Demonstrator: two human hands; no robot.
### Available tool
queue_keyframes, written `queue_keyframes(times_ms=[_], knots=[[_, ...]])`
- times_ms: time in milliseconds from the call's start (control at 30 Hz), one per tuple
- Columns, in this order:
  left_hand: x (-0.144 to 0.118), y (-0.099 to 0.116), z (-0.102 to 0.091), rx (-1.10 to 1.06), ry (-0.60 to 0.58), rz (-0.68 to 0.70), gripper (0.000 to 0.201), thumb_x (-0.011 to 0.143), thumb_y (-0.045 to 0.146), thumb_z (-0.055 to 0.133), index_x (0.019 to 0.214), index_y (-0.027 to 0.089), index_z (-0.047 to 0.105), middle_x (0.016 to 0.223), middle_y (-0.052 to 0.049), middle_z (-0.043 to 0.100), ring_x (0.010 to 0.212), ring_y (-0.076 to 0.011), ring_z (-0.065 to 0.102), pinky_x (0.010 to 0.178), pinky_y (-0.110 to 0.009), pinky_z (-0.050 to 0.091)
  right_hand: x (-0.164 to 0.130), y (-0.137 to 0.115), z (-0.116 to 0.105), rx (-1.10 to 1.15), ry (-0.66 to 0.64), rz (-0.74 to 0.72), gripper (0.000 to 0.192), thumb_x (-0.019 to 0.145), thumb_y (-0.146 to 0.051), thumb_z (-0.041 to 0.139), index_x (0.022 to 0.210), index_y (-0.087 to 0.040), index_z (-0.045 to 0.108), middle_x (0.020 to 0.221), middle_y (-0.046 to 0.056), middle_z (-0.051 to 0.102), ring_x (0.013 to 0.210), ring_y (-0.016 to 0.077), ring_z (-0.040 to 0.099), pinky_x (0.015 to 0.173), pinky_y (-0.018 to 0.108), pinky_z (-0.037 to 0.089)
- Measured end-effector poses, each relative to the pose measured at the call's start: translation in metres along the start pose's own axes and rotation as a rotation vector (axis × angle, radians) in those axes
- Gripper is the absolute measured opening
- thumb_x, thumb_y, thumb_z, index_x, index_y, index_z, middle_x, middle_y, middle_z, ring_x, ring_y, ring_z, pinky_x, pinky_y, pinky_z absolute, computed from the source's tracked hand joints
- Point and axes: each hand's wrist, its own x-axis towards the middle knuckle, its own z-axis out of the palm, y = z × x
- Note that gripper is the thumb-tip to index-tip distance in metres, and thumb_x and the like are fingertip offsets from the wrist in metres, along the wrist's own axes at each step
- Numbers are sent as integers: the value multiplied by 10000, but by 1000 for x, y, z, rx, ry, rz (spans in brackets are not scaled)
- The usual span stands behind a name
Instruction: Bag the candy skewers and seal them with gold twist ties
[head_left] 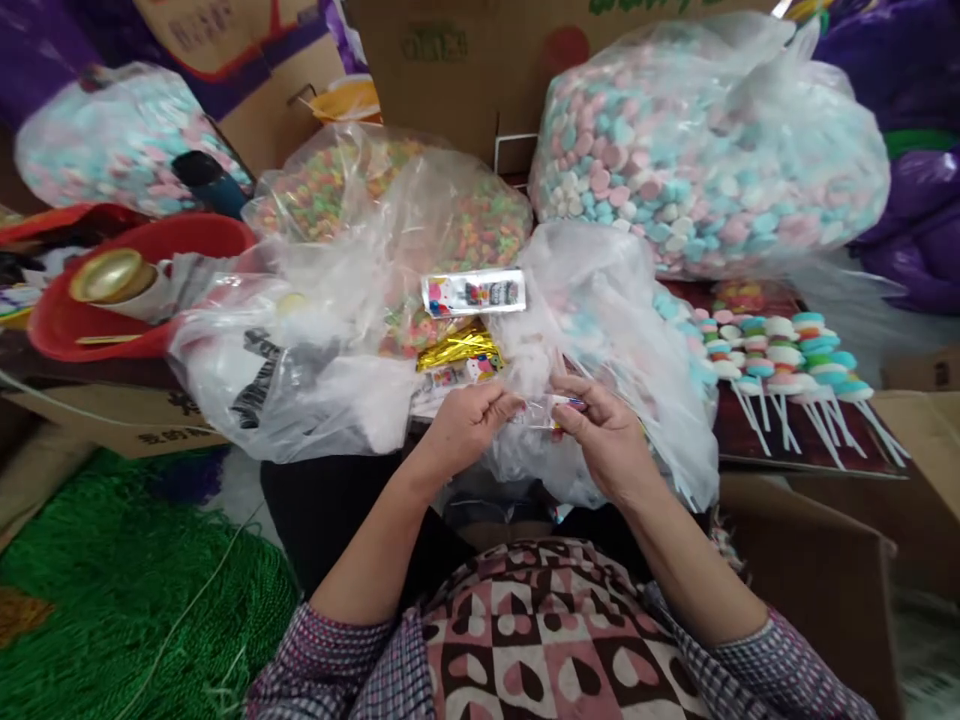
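Observation:
My left hand (469,425) and my right hand (604,435) meet in front of me, both pinching a small clear wrapper (541,408) with a coloured print. It is too small to tell what is inside. Just beyond the hands lie a bundle of gold twist ties (459,345) and a printed clear packet (474,292). An open clear plastic bag (600,290) of pastel sweets sits right behind my right hand.
A big bag of pink, blue and white candies (712,150) stands at the back right. Finished candy skewers (780,350) lie in a row on the right. A bag of multicoloured candies (390,200), a red bowl (142,250), cardboard boxes (465,60) and green fringe (112,590) surround me.

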Motion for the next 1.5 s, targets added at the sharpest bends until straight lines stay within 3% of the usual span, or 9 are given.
queue_keyframes(times_ms=[133, 367, 433, 533, 700, 833, 967, 1267, 1500], knots=[[-12, 6, 8, -69, -96, -49, 314, 944, 465, 484, 834, 195, 600, 686, 31, 543, 652, -116, 461, 624, -232, 363, -21, 9, -6, -68, 72, 60, 358, 729, -548, 758, 710, -202, 668, 532, -38, 569, 443, 98, 476, 456, 235, 405], [-10, 11, 17, -81, -144, -95, 546, 923, 641, 351, 594, 205, 367, 568, 24, 340, 567, -113, 342, 540, -249, 293, -32, 1, -29, -348, 37, 60, 608, 842, -725, 537, 542, -198, 574, 469, 0, 548, 441, 118, 496, 448, 243, 396], [-8, 12, 17, -75, -131, -87, 529, 929, 621, 358, 600, 206, 363, 569, 27, 336, 564, -113, 339, 542, -255, 282, -23, -4, -43, -432, 80, 3, 571, 865, -688, 531, 604, -193, 646, 536, 19, 613, 518, 144, 570, 516, 260, 465], [-3, 16, 19, -66, -96, -63, 476, 942, 544, 386, 608, 206, 370, 577, 31, 350, 571, -112, 349, 558, -256, 280, 1, -8, -68, -581, 213, -110, 415, 863, -564, 595, 925, -189, 762, 810, 63, 745, 674, 185, 665, 619, 304, 542], [5, 16, 27, -4, -24, -72, 362, 945, 482, 406, 774, 193, 540, 624, 36, 454, 634, -121, 418, 602, -246, 308, 38, -11, -93, -611, 338, -194, 496, 857, -436, 610, 1294, -204, 645, 1221, 116, 712, 798, 196, 710, 662, 334, 578], [4, 6, 30, 15, 48, -73, 376, 949, 471, 413, 700, 200, 492, 605, 35, 429, 621, -120, 398, 592, -248, 304, 48, -8, -95, -652, 281, -185, 412, 846, -396, 597, 1188, -195, 708, 1065, 90, 759, 832, 207, 710, 690, 335, 582], [2, 0, 26, -10, 126, -94, 395, 935, 482, 427, 661, 201, 471, 608, 26, 446, 628, -123, 406, 598, -249, 323, 59, -10, -99, -725, 341, -188, 341, 839, -356, 583, 1067, -176, 762, 899, 73, 769, 785, 217, 708, 705, 347, 572], [2, -10, 21, -202, 167, -155, 385, 918, 487, 457, 652, 208, 464, 587, 36, 411, 606, -122, 405, 595, -255, 335, 66, -29, -105, -1040, 271, -169, 278, 825, -347, 602, 935, -181, 797, 836, 58, 784, 823, 231, 698, 792, 360, 521], [3, -16, 24, -215, 164, -163, 413, 931, 521, 443, 668, 206, 491, 539, 44, 381, 558, -118, 377, 561, -256, 325, 72, -32, -90, -1036, 248, -122, 270, 835, -279, 566, 930, -174, 797, 791, 54, 766, 750, 204, 680, 756, 331, 507]])
